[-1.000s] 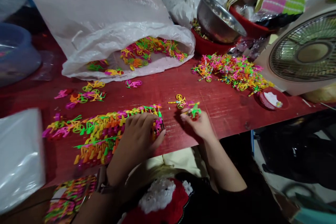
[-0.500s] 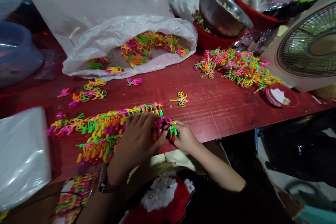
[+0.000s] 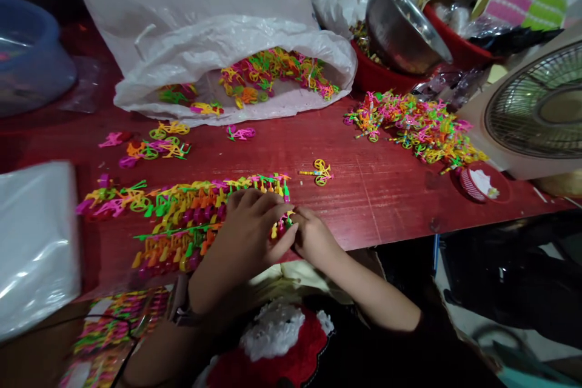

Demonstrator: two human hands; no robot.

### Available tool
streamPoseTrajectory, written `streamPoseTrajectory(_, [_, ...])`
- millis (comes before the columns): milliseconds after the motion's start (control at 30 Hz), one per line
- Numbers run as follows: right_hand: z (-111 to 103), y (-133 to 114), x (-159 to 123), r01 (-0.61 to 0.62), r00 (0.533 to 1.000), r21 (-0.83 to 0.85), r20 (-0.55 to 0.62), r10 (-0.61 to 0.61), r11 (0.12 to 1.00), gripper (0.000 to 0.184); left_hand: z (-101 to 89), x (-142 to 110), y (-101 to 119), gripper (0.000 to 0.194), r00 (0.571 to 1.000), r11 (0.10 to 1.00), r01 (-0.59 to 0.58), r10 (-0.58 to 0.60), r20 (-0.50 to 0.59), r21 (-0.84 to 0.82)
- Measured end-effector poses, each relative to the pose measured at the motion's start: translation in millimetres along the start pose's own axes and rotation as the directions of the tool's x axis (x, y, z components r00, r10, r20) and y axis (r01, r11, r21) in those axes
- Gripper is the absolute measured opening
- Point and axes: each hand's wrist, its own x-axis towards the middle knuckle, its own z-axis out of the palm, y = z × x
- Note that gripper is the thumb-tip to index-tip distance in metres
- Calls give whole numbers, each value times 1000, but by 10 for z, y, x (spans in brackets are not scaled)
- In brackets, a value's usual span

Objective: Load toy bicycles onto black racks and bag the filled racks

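Inspection finds your left hand (image 3: 248, 231) laid over the near end of a dense row of neon plastic toy bicycles (image 3: 191, 218), fingers slightly spread and pressing down on the glossy, thin-framed parts, thumb extended toward your other hand. Your right hand (image 3: 313, 239) sits just beside it, fingers curled and closed around a small neon plastic piece (image 3: 282, 225) in yellow and pink. That piece is mostly hidden, so its exact shape and which way it points cannot be determined. It lies between your hands, touching both, at the end of the row.

The row's long axis runs across the red-painted wooden table (image 3: 377, 209), roughly parallel to its near edge, with its end at your hands. A second, shorter band of bicycles lies beside it, farther left.

A single yellow bicycle (image 3: 321, 173) lies apart on the boards, ahead of your right hand. Ahead and to the right is a loose, tangled pile of bicycles (image 3: 409, 127). A crumpled white plastic bag (image 3: 191, 66) lies on its side with more bicycles spilling at its mouth. Behind the pile, a tilted stainless steel bowl (image 3: 404, 30) rests on a red basin (image 3: 375, 70). An electric fan (image 3: 536, 115) with a ribbed grille stands at right.
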Motion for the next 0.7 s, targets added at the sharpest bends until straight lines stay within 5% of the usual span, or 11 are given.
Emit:
streamPoseTrajectory(200, [58,106,-4,79,992,152,-113,-62,985,20,31,-43,-6,24,991,999,-44,43,-125,-4])
streamPoseTrajectory(300, [27,118,-26,58,992,205,-119,-34,977,19,-100,-240,-9,35,961,997,58,-70,-268,-51])
streamPoseTrajectory(367, [21,121,-66,37,990,178,-142,-12,983,19,-163,-451,-17,38,872,968,236,-251,-421,-89])
streamPoseTrajectory(467, [48,106,-176,-8,980,107,-199,29,994,21,-100,-810,-20,61,660,856,492,-487,-573,-160])
streamPoseTrajectory(567, [118,17,-335,-46,971,72,-231,61,996,19,148,-1097,19,87,628,774,585,-621,-469,-242])
streamPoseTrajectory(700, [264,-217,-530,-10,975,73,-223,26,997,12,500,-1232,41,83,610,665,627,-743,-276,-405])
